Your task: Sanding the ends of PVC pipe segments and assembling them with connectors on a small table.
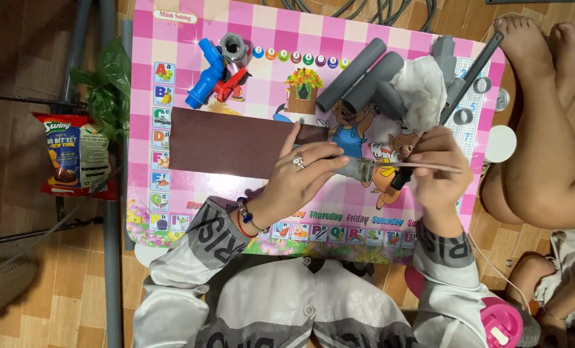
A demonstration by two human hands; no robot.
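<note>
- Left hand (298,177): fingers wrapped tight round a short grey pipe piece (360,169), holding it just above the pink checked table (191,42), near-centre. Ring on one finger, bead bracelets on the wrist.
- Right hand (437,164): fingertips pinched together on a thin folded strip (429,167), which lies across the pipe piece's right end. A black cylindrical part sits just under that hand; can't tell what it is.
- Dark brown sandpaper sheet (226,142): flat on the table, left of the pipe piece, its right edge under the left hand's fingers.
- Far centre: three grey pipe lengths (358,80) lying side by side, angled; crumpled white cloth (423,90) touching their right ends.
- Far left: blue valve (207,77), red-handled fitting and grey threaded coupling (234,46) bunched together.
- Far right: dark long tool (474,71) lying diagonally, next to another person's bare feet (532,38) resting at the table corner.
- Off the table, left: red snack bag (75,154) on a frame, green plastic bag (104,90) beyond it.
</note>
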